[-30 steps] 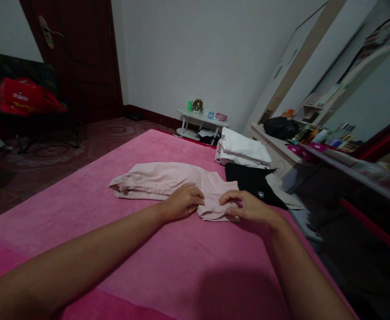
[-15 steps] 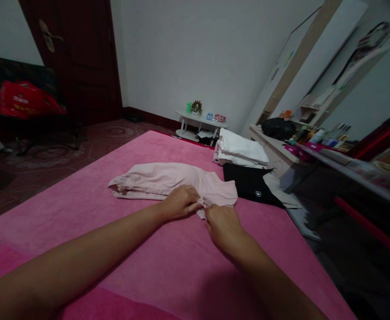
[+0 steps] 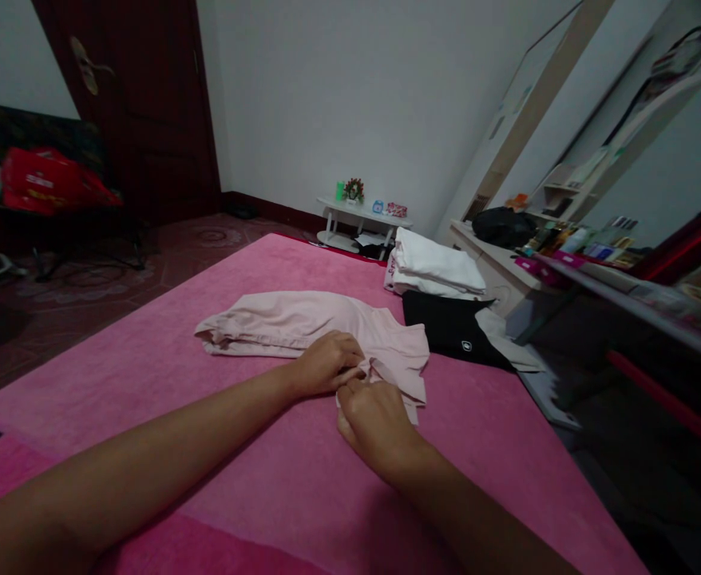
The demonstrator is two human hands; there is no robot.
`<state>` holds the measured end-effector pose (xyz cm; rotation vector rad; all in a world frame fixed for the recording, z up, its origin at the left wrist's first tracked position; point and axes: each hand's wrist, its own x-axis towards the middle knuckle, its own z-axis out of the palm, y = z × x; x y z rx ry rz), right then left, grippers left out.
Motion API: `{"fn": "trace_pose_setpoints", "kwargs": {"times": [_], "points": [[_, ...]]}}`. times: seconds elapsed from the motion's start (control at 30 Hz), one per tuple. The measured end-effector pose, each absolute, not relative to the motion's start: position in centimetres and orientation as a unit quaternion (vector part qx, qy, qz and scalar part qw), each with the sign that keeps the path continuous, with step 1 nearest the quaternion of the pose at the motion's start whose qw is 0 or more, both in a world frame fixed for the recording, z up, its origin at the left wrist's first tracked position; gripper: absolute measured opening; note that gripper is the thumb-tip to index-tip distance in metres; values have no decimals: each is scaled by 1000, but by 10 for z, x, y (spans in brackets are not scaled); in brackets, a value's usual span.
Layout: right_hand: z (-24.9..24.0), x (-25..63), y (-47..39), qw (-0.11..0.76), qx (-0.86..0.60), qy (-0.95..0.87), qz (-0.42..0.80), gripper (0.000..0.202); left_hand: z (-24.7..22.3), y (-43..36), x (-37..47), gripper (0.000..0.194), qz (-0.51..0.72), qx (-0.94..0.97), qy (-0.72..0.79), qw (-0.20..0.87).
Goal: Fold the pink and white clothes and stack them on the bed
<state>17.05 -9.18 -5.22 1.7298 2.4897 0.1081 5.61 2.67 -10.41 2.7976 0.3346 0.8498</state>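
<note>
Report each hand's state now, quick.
Left hand: closed, pinching the pale pink garment.
Right hand: closed, gripping the pale pink garment beside the left hand.

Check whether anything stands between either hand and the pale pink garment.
Nothing visible does: the left hand and right hand both touch the pale pink garment directly. The black cloth lies toward picture right, away from both hands.

Lt. pink garment (image 3: pixel 326 314) lies sideways, wrinkled, R end bunched, prob. folded.
</note>
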Motion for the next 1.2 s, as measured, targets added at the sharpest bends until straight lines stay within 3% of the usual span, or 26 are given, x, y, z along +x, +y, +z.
{"fn": "trace_pose_setpoints", "kwargs": {"times": [0.2,0.4,0.6,0.77,1.2], "points": [[-55,165,-98,54,543,838,4,29,-103,22,56,22,260,957,67,111],[-24,189,-96,46,568,820,-48,24,-105,18,56,20,250,960,56,116],[-7,244,-80,115,665,738,15,16,-103,16,55,24,246,960,51,122],[-18,260,-75,174,659,732,7,15,-104,17,55,27,255,951,38,169],[-5,259,-88,137,620,768,-81,17,-100,13,47,21,267,902,43,336]]}}
